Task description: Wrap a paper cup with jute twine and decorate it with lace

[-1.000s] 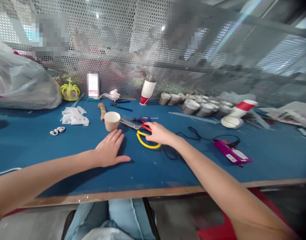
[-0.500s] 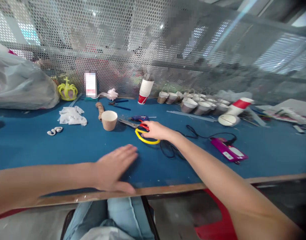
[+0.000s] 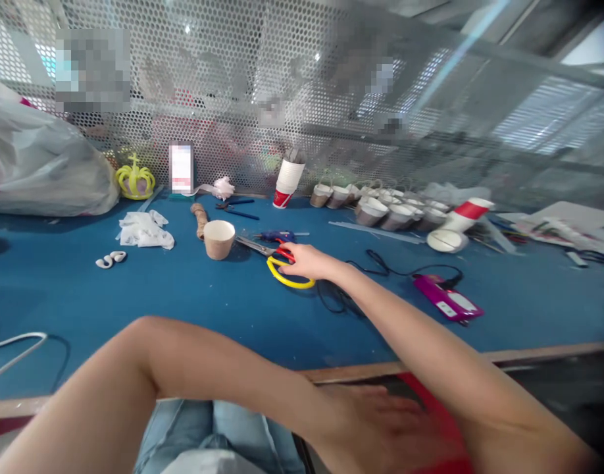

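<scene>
Change first: my left hand [image 3: 381, 421] has pulled off the tabletop [image 3: 193, 289]. A second ago it lay flat right by the cup; now it's past the near edge, reaching across under my right forearm. Net, as I read it: right hand alone is on the tool, cup stands unheld.

Left is blurred, so can't swear to finger spacing; looks flat and open, nothing visible in it. Right hand [image 3: 304, 261] hasn't moved: narrow grip on the handles of the scissors [image 3: 270, 251], fingers at the red loop, thumb by the yellow. Scissors lie on the tabletop, blades pointing left.

Outward from there: blade tips end just beside the paper cup [image 3: 219, 240], upright, mouth up. Brown twine [image 3: 199, 220] behind it, to the left. Blue glue gun [image 3: 277, 236] lies just behind the scissors. Black cord [image 3: 381, 263] runs off right to the purple box [image 3: 447, 298].

Further back: pliers [image 3: 240, 213], leaning cup stack [image 3: 289, 181], a cluster of small handled cups [image 3: 374, 212] to the right. Far left: crumpled white plastic [image 3: 145, 230], yellow crown [image 3: 135, 181], big bag [image 3: 45, 161].
</scene>
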Demonstrator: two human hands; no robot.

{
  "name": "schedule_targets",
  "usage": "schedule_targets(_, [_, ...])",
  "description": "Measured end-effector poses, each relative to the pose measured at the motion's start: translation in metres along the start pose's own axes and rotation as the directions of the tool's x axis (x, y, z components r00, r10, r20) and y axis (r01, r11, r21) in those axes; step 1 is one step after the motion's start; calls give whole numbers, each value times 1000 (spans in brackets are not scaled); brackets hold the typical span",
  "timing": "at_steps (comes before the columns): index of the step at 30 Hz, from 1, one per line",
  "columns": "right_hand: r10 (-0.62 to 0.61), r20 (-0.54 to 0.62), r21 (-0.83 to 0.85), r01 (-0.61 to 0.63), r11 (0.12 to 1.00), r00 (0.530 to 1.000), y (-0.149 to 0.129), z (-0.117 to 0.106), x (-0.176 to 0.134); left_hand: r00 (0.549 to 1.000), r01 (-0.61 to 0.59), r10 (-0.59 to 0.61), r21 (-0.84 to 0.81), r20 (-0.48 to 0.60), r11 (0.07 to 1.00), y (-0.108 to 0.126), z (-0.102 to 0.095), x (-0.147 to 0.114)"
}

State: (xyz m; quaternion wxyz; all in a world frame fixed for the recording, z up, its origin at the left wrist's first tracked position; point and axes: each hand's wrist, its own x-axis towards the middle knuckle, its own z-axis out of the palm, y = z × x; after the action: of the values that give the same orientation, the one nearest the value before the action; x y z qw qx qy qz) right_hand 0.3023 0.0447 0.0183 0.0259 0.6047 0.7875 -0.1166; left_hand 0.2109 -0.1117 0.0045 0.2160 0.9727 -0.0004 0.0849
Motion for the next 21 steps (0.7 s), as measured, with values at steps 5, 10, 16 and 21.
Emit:
schedule_targets(5, [5, -1, -3, -5, 1000, 1000, -1, 2, -1, 986, 132, -114, 145, -125, 981, -17, -9, -30])
schedule_targets(10, [0, -30, -2, 0, 1000, 1000, -4, 5, -2, 771, 637, -625, 117, -124, 762, -46, -13, -113])
schedule_targets(16, [34, -52, -27, -35, 999, 998, -20, 13, -11, 974, -7, -5, -48, -228, 999, -30, -33, -89])
schedule_targets(21, [18, -23, -116, -21, 993, 1000, -29, 12, -23, 742, 505, -344, 143, -576, 851, -73, -124, -133])
